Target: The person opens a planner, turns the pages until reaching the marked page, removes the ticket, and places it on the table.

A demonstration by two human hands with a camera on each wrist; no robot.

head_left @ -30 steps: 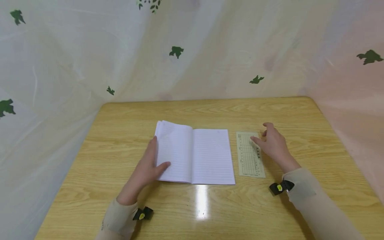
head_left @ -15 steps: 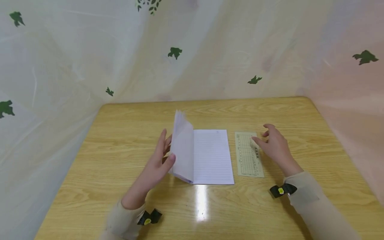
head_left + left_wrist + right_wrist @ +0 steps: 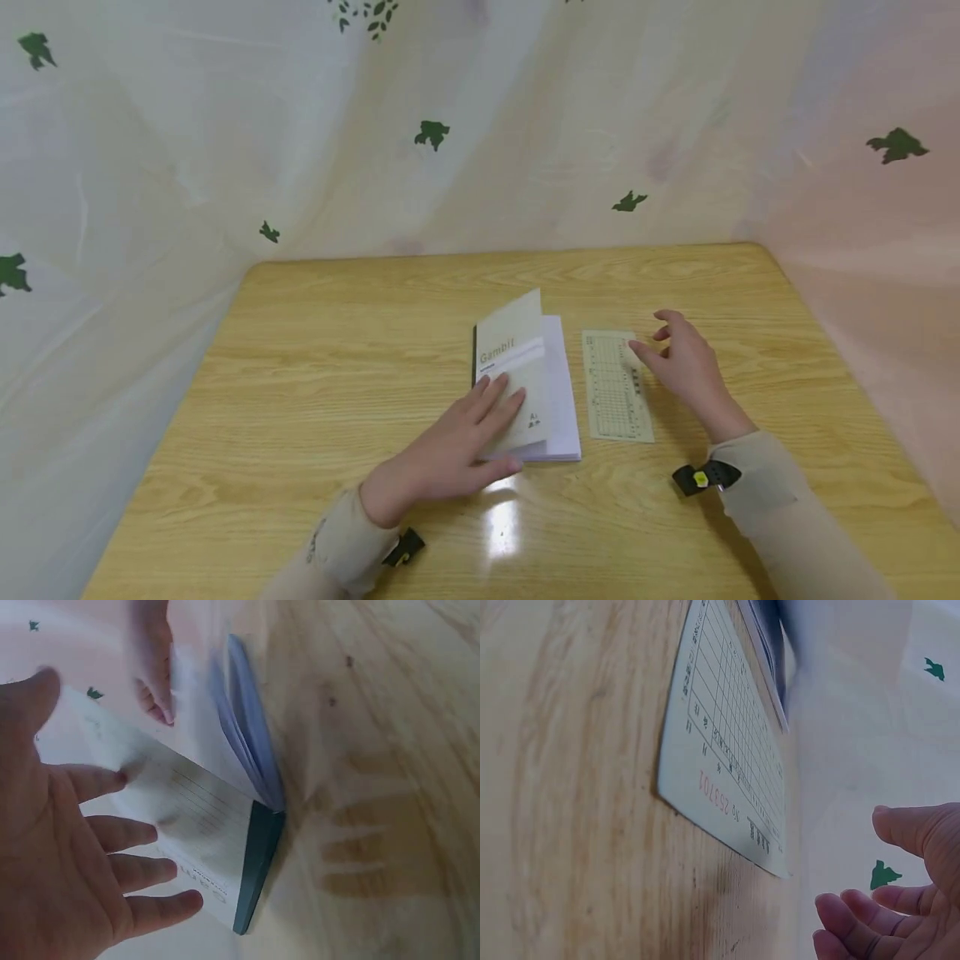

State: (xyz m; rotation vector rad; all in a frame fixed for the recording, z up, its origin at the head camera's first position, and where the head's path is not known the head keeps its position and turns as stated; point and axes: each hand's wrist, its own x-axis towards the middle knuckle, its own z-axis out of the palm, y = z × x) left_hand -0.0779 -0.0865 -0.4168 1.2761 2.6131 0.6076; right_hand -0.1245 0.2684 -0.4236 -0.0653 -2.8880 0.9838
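Note:
A thin notebook (image 3: 525, 375) lies mid-table, almost closed, its beige cover printed "Gambit" still tilted above the white pages. My left hand (image 3: 480, 417) presses flat on that cover with straight fingers. In the left wrist view the left hand (image 3: 82, 847) is spread against the notebook cover (image 3: 202, 825) next to its dark spine (image 3: 255, 870). A pale printed card (image 3: 613, 387) lies just right of the notebook. My right hand (image 3: 675, 354) hovers at the card's upper right edge, fingers relaxed and holding nothing. The right wrist view shows the card (image 3: 727, 765) flat on the wood and the right hand (image 3: 885, 907) above it.
The wooden table (image 3: 337, 350) has rounded far corners and bare wood left of the notebook and along the front. A pale curtain with green leaf prints (image 3: 431, 133) hangs close behind and on both sides.
The notebook lay open flat; my left hand lifted its left half and swung it over to the right, nearly closing it. The right hand stayed by the card.

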